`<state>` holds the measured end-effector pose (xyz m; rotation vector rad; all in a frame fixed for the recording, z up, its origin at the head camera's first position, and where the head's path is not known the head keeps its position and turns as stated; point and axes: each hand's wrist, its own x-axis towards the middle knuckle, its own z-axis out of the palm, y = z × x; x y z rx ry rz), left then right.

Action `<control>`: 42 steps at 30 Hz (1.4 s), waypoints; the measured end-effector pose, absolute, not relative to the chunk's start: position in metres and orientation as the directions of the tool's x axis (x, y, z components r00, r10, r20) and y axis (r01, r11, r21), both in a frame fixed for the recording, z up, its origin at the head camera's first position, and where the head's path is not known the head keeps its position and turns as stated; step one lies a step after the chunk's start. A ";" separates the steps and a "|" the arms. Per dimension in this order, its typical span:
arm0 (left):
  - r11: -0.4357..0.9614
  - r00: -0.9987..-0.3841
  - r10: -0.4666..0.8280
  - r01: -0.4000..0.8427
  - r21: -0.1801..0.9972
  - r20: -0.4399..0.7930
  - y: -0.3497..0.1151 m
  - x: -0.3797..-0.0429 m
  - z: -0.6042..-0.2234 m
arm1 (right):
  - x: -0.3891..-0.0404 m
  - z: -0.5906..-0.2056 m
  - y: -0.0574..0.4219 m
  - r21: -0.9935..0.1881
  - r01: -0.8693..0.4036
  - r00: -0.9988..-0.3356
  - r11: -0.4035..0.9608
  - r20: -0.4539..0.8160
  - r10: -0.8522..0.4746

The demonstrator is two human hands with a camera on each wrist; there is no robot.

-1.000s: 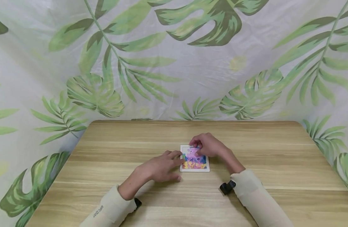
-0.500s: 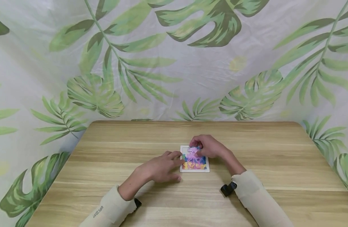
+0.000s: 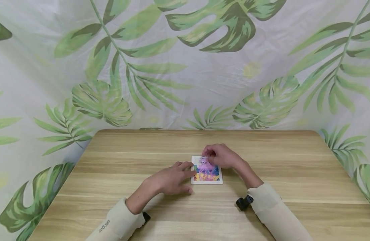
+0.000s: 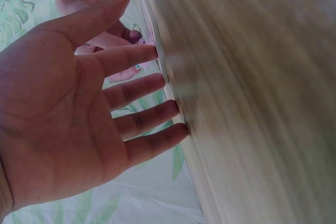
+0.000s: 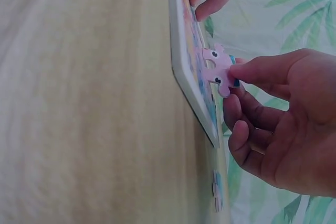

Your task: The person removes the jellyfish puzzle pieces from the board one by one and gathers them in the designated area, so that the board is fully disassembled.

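Note:
A small white-framed jigsaw board (image 3: 206,182) with a pink octopus-like picture over blue and yellow lies on the wooden table. My right hand (image 3: 224,156) is over its upper right part. In the right wrist view, that hand's thumb and fingers pinch a pink jigsaw piece (image 5: 218,72) with two printed eyes, held tilted at the board's surface. My left hand (image 3: 174,179) rests at the board's left side, its fingertips on the frame. Seen in the left wrist view, the left fingers (image 4: 139,90) are straight and spread.
Another jigsaw piece (image 5: 217,190) lies on the table just beyond the board in the right wrist view; the right hand hides it from the head view. Behind the table (image 3: 136,147) hangs a leaf-patterned cloth (image 3: 215,80).
The right hand and the pink jigsaw piece have shifted slightly over the board's upper part, and both printed eyes now show. The left hand has stayed in place.

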<state>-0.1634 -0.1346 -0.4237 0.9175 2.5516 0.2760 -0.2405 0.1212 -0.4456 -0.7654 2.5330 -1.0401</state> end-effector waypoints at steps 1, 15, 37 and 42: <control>0.764 -0.698 0.644 0.562 0.317 -0.312 -0.135 -0.163 -0.424 | -0.240 -0.445 0.121 -0.718 -0.360 -0.816 0.596 -0.067 -0.574; 0.761 -0.701 0.646 0.562 0.323 -0.302 -0.135 -0.164 -0.425 | -0.244 -0.445 0.131 -0.742 -0.309 -0.840 0.594 -0.079 -0.536; 0.782 -0.712 0.622 0.544 0.305 -0.326 -0.133 -0.161 -0.423 | -0.246 -0.444 0.199 -0.781 -0.243 -0.867 0.576 -0.092 -0.490; 0.790 -0.718 0.612 0.533 0.303 -0.333 -0.133 -0.161 -0.424 | -0.245 -0.444 0.213 -0.774 -0.242 -0.872 0.585 -0.091 -0.481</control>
